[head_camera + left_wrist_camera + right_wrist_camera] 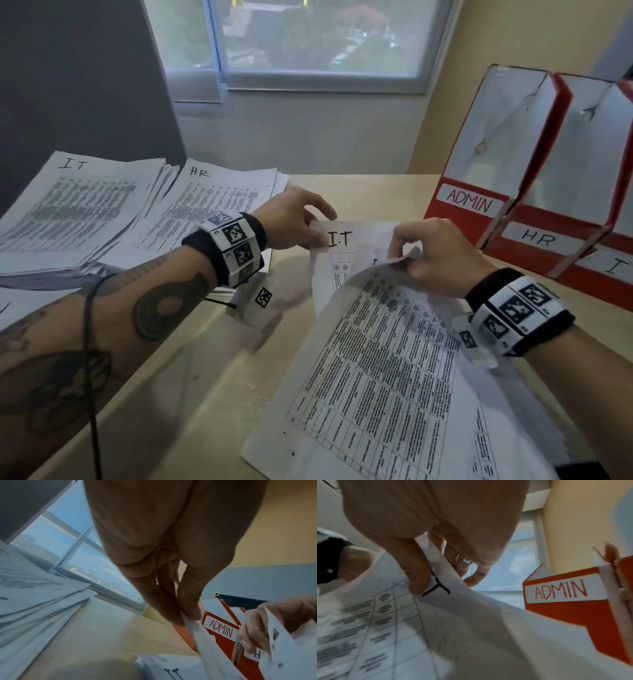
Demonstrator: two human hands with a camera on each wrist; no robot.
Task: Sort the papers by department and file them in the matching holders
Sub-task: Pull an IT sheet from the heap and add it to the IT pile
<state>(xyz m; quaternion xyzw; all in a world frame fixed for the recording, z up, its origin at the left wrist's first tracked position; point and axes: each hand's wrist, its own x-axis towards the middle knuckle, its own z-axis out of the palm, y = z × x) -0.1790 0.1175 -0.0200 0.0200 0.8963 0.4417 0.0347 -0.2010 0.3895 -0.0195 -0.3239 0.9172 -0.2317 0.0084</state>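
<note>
A sheet marked I.T [337, 240] stands tilted up over the loose pile of printed papers [376, 411] at the near right of the desk. My left hand [318, 238] pinches this sheet's top left corner; the left wrist view shows the left hand [187, 619] pinching the paper edge. My right hand [406, 262] grips the curled top edge of a printed table sheet [387, 342] in front of it. In the right wrist view its thumb [418, 574] lies beside a handwritten T. Red holders labelled ADMIN [479, 164] and HR [555, 192] stand at the right, with a third holder [616, 267] whose label is cut off.
Two sorted stacks lie at the far left of the desk, an IT stack [75, 205] and an HR stack [212, 205] overlapping it. Another paper corner [13, 308] shows at the left edge. Bare beige desk [205, 377] lies between my arms. A window [308, 41] is behind.
</note>
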